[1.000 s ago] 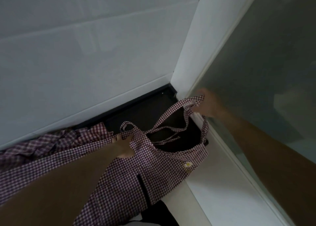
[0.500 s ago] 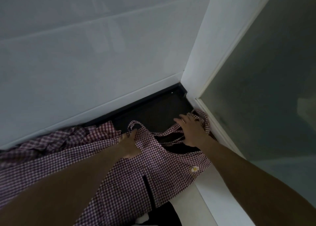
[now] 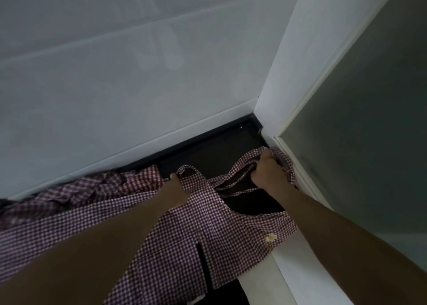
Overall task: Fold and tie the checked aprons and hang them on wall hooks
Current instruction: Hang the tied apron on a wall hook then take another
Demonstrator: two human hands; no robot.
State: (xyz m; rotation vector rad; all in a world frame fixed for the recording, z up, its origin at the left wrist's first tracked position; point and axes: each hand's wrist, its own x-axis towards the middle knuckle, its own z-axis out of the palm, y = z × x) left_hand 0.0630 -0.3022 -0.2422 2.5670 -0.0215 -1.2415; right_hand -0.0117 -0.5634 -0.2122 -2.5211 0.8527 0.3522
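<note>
Our right hand (image 3: 268,174), open and flat half a second ago, now fists the neck strap (image 3: 248,157) at two o'clock; our left hand (image 3: 179,189) pins the checked apron (image 3: 184,235) on the dark counter (image 3: 208,152): gathering precedes folding

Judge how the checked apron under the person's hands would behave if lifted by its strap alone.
The apron would probably hang limp: it already lies in soft folds and creases. It looks light, since its thin strap holds a loop without sagging the cloth. The right hand bunches the strap easily, so slipping seems unlikely.
</note>
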